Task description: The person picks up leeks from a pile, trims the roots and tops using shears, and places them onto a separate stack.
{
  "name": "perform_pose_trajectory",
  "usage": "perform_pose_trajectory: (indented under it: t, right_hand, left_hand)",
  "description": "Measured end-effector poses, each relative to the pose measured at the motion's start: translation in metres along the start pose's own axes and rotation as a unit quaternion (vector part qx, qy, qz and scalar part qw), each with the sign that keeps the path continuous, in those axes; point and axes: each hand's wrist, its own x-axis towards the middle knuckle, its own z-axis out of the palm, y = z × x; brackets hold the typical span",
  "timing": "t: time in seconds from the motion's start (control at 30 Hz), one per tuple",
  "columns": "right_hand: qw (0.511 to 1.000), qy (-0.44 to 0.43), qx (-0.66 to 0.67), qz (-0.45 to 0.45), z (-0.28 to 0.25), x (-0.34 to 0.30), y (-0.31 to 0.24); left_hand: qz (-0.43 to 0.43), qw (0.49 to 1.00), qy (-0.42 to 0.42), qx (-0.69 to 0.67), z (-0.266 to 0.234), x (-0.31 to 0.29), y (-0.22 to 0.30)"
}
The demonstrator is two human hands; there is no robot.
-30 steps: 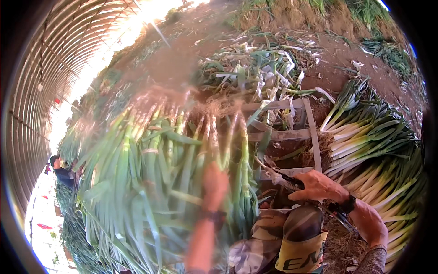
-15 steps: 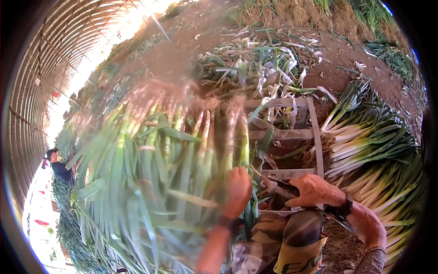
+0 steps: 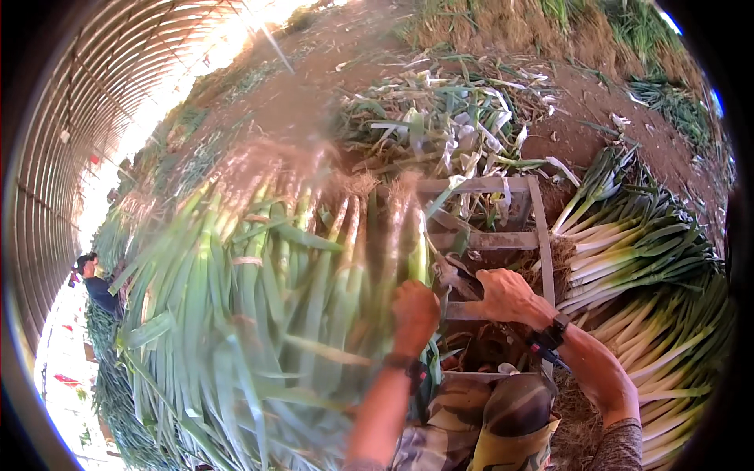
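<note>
My left hand (image 3: 416, 315) is closed round the green stem of a leek (image 3: 419, 250), whose pale, rooted end points away from me. Close by on the right, my right hand (image 3: 512, 299) is curled, fingers toward the leek; what it grips I cannot make out. A brownish, limp strip of outer leaf (image 3: 455, 279) hangs between the two hands. Below my right wrist a thin dark object (image 3: 554, 357) sticks out. To the left lies a broad heap of unpeeled leeks (image 3: 259, 275), roots on the far side and green leaves toward me.
A dirty metal frame (image 3: 542, 235) stands ahead, with stripped leaves (image 3: 455, 118) piled behind it. Cleaned white leeks (image 3: 605, 263) are stacked on the right. My knees (image 3: 518, 408) are under the frame's near edge. Another person (image 3: 98, 282) is at far left.
My right hand has moved up and left, nearer the limp strip and the leek. My left hand has shifted slightly right and down, still gripping.
</note>
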Motion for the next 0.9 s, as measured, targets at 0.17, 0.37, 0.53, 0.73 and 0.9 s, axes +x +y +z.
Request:
perform_pose_trajectory:
  t: [0.17, 0.37, 0.53, 0.73, 0.9]
  right_hand:
    - [0.998, 0.062, -0.001, 0.008, 0.002, 0.032, 0.008]
    - [0.999, 0.024, 0.01, 0.037, -0.006, 0.068, -0.001]
    - [0.996, 0.067, 0.04, 0.037, -0.005, 0.091, 0.007]
    - [0.995, 0.042, 0.08, 0.052, -0.02, 0.073, 0.007]
    - [0.986, -0.039, 0.147, 0.074, -0.041, -0.015, -0.006]
  left_hand:
    - [-0.022, 0.998, -0.051, -0.021, -0.002, 0.009, 0.005]
    - [0.006, 0.996, 0.077, 0.052, 0.009, 0.009, -0.004]
    - [-0.002, 0.999, 0.045, 0.011, 0.014, 0.018, -0.001]
    - [-0.123, 0.984, -0.044, -0.117, 0.001, 0.033, -0.003]
    - [-0.075, 0.978, -0.041, -0.19, -0.013, 0.019, -0.018]
